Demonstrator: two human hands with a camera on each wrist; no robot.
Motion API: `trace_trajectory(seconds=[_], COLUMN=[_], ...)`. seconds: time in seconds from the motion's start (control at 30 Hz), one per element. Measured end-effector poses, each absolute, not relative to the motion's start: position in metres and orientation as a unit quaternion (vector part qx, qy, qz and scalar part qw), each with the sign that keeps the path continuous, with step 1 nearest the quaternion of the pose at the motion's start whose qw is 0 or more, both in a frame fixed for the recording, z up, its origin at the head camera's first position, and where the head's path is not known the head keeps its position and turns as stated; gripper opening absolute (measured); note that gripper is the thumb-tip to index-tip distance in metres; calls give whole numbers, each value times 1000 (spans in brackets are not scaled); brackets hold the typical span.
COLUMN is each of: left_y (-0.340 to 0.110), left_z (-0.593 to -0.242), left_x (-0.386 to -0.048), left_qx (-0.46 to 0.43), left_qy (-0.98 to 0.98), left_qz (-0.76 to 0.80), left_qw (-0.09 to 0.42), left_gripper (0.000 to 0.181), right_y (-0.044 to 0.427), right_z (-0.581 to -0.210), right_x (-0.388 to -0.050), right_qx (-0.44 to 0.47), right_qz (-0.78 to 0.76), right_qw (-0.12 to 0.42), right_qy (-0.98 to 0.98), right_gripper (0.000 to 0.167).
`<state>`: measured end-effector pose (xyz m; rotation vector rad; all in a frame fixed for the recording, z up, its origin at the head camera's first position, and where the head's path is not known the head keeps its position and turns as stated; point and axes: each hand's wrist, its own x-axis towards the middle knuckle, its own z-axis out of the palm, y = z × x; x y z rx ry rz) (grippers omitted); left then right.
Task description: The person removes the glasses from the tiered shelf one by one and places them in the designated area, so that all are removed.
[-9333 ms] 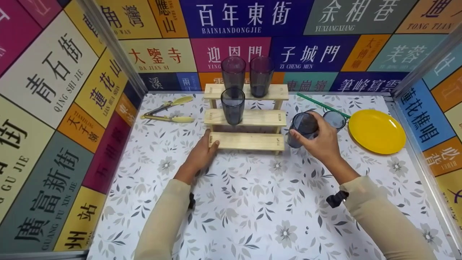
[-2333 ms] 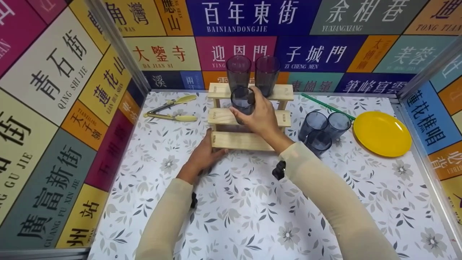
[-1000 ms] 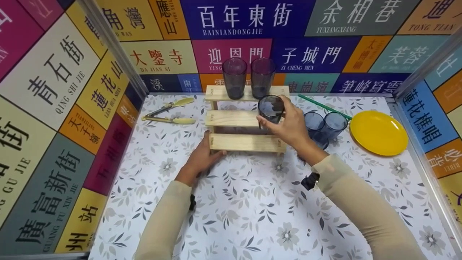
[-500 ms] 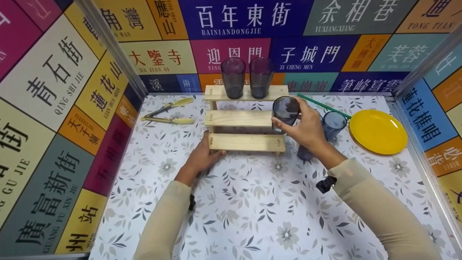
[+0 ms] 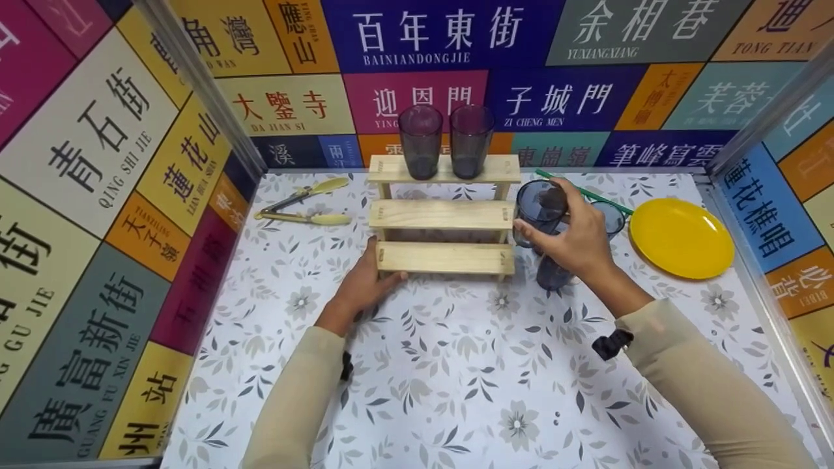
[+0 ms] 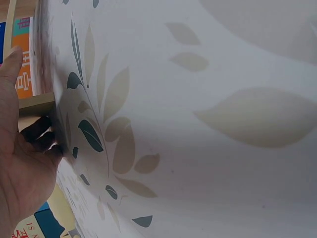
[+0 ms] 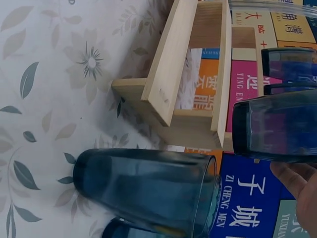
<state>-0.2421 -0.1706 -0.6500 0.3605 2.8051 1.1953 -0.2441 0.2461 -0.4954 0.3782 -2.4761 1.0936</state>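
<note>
Just right of a three-step wooden rack, my right hand holds a dark glass between thumb and fingers. In the right wrist view the held glass is above another standing glass. My left hand grips the left end of the rack's bottom step; the left wrist view shows the hand with its fingers bent at the wood. Two glasses, one on the left and one on the right, stand on the top step. The lower steps hold no glass.
Beside my right hand stand other glasses, a front one and a back one, partly hidden. A yellow plate and a green stick lie at the right, and tongs at the left. Patterned walls enclose the table.
My right hand has lifted the glass off the middle step and carried it right, past the rack's end, to the other glasses. My left hand stays on the rack.
</note>
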Motion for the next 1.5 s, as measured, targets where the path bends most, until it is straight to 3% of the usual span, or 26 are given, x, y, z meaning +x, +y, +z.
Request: trace_trajectory(seconds=[0.47, 0.73, 1.07, 1.5], left_y=[-171, -170, -169, -169], left_z=[-651, -650, -651, -651], left_x=[-244, -241, -244, -244], left_qx=[137, 99, 109, 110], left_qy=[901, 909, 910, 911], left_qz=[410, 402, 399, 396], left_qw=[22, 49, 43, 38], left_gripper=[106, 109, 110, 109], right_y=[277, 299, 326, 348], right_z=[-495, -495, -501, -499], right_x=[-232, -226, -221, -209], right_qx=[107, 94, 80, 24], right_qz=[368, 365, 368, 360], right_qw=[228, 241, 256, 236], right_qy=[-895, -894, -890, -902], right_gripper=[88, 84, 82, 86])
